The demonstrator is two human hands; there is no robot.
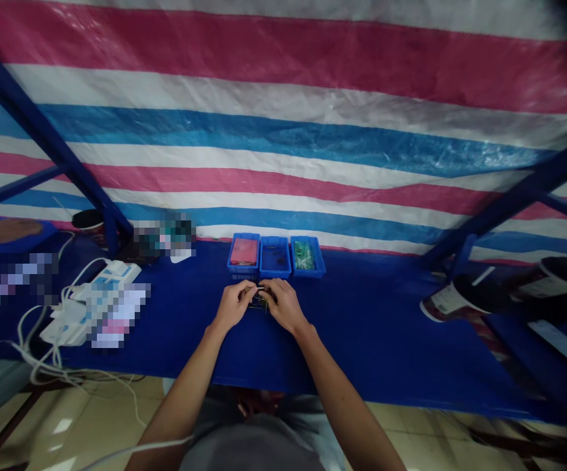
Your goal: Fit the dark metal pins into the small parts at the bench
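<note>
My left hand (236,302) and my right hand (282,302) meet over the blue table (352,340), in front of three small blue bins. Between my fingertips is a small, thin metallic piece (260,288), too small to name, and the fingers of both hands are closed around it. Some small dark and yellowish-green bits lie just under my hands, partly hidden by them. The left bin (243,269) holds pink-red pieces, the middle bin (275,269) a few thin dark pieces, and the right bin (316,269) green and clear pieces.
A white power strip (91,301) with tangled cables lies at the left. Cups (448,299) stand at the right. Blue metal struts (74,173) rise on both sides before a striped sheet (283,131). Another person's hand (8,232) rests at the far left.
</note>
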